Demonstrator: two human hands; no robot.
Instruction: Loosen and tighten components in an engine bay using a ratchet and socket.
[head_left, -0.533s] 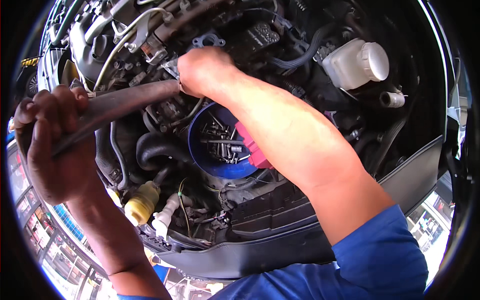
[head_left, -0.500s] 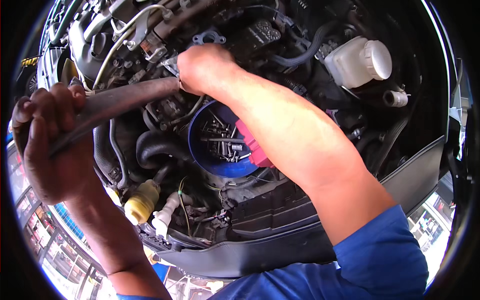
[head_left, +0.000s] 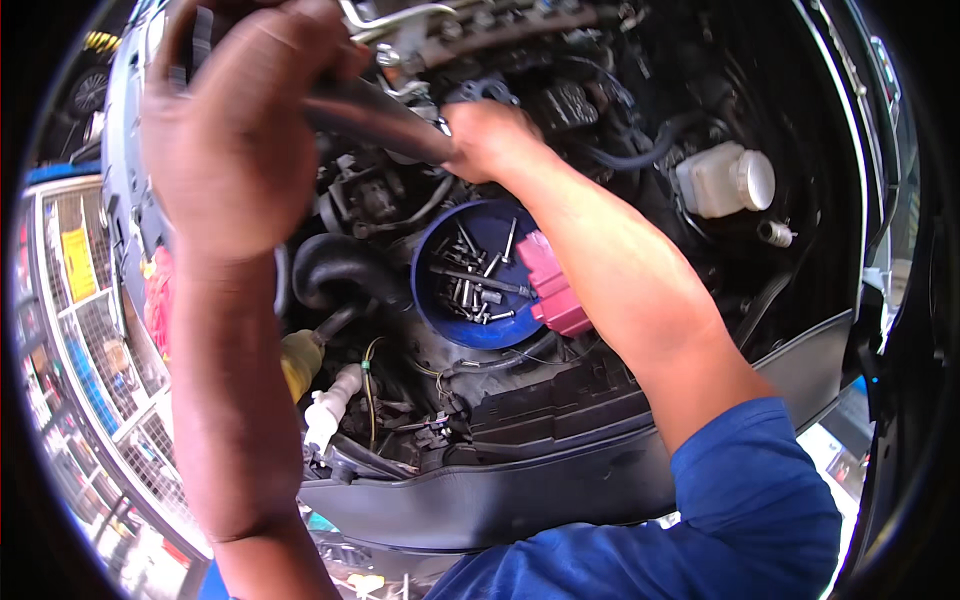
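Dark bar (head_left: 385, 120): smooth, rounded, dull brown-black with a faint sheen; it slopes down from my left fist to my right hand.
Left hand (head_left: 240, 130): blurred, fingers curled tightly round the bar's upper part.
Right hand (head_left: 492, 142): against the bar's lower end; its fingers are hidden, so I cannot tell how they close.
Blue bowl (head_left: 428, 305): round, smooth-walled, just below my right hand, holding shiny, slim-shanked bolts (head_left: 470, 295).
Red block (head_left: 560, 300): stepped and matte, at the bowl's right, partly covered by my right forearm (head_left: 625, 270).
Black hose (head_left: 335, 265): fat and bent, below the bar, left of the bowl.
White reservoir (head_left: 708, 185): boxy, translucent plastic, well right of my right hand.
Yellow container (head_left: 300, 362): below the bar, partly blocked by my left forearm (head_left: 235, 400).
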